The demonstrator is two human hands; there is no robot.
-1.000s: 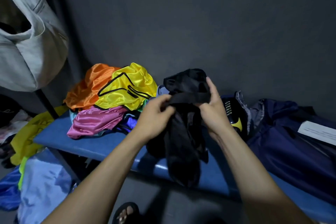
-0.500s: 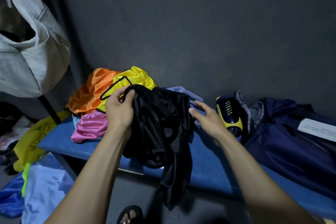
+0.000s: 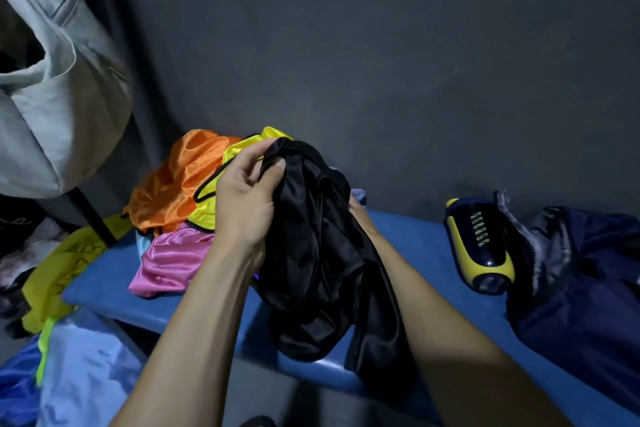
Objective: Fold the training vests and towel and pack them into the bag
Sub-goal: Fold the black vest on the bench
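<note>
Black vest (image 3: 322, 253) hangs lengthwise downward | left hand (image 3: 247, 198) pinches top edge | right hand (image 3: 360, 215) grip hidden behind

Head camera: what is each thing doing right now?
black vest: bunched, held up, lower part hanging over the bench edge.
left hand: grips the vest's top.
right hand: mostly hidden behind the vest.
orange vest: crumpled in the pile.
pink vest: crumpled on the bench.
</note>
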